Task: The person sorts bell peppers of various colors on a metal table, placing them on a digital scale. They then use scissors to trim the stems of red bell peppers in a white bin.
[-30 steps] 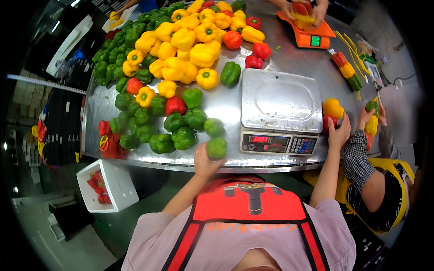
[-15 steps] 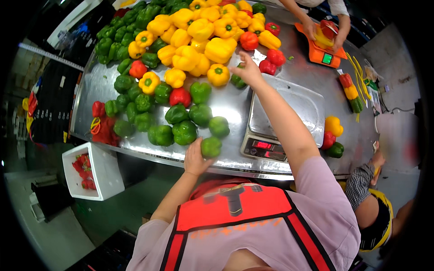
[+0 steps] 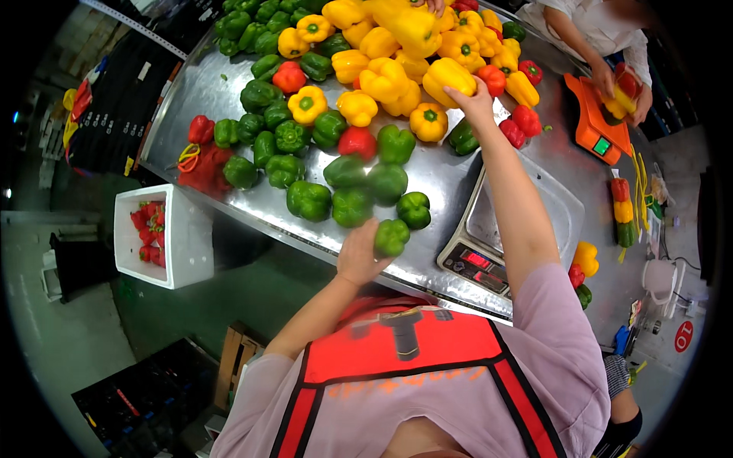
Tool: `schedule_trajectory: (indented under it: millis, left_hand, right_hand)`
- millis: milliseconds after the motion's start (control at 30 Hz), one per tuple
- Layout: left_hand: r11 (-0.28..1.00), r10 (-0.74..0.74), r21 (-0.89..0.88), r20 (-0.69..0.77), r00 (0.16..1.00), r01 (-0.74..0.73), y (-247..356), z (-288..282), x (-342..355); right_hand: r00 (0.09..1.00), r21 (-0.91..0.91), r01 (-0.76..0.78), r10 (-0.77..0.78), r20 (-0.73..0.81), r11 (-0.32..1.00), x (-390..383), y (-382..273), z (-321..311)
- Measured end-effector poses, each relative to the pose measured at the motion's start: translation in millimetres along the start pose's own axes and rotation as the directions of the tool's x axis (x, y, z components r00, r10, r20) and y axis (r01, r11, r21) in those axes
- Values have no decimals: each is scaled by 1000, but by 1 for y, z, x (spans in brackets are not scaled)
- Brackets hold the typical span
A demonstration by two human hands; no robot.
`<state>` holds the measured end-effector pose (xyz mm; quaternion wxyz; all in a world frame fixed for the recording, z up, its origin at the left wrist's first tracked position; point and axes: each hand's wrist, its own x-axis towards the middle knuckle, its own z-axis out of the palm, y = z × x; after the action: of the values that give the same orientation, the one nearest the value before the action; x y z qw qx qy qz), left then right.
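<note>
My right hand reaches over the metal table and grips a yellow bell pepper at the edge of the yellow heap, thumb and fingers on its near end. My left hand, by the table's near edge, curves around a green bell pepper. Several more green bell peppers lie just beyond the left hand. Under my right forearm stands a scale with a bare metal plate and a lit red display.
At the far right, a co-worker's hands hold stacked peppers above an orange scale. Another hand shows behind the yellow heap. A bundled pepper trio lies at right. A white foam box holds red peppers below the table's left edge.
My right hand has closed on a yellow pepper. My left hand stays at the green pepper. The co-worker's peppers have been lifted off the orange scale. The whole view has shifted and turned.
</note>
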<state>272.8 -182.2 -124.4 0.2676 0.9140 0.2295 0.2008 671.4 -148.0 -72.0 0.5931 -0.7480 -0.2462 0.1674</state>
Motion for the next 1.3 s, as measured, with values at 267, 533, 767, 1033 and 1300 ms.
schedule_trajectory:
  millis: [267, 533, 767, 1033, 1300]
  left_hand:
    - [1000, -15, -1, 34, 999, 15, 0, 1, 0]
    - [1000, -24, 3, 38, 999, 24, 0, 2, 2]
    - [999, -50, -3, 18, 999, 50, 6, -3, 5]
    - [938, -33, -347, -36, 999, 18, 57, -16, 18]
    - [936, 270, -253, 72, 960, -244, 156, 50, 158]
  right_hand:
    - [982, -415, 175, -186, 13, 893, -166, -82, -160]
    - [997, -910, 53, -66, 29, 411, -241, -74, -208]
    - [966, -828, 108, -255, -43, 550, -266, -53, -211]
    - [934, -424, -138, -25, -356, 895, -289, -34, -216]
    - [972, -316, -113, 38, -233, 942, -260, -2, -215]
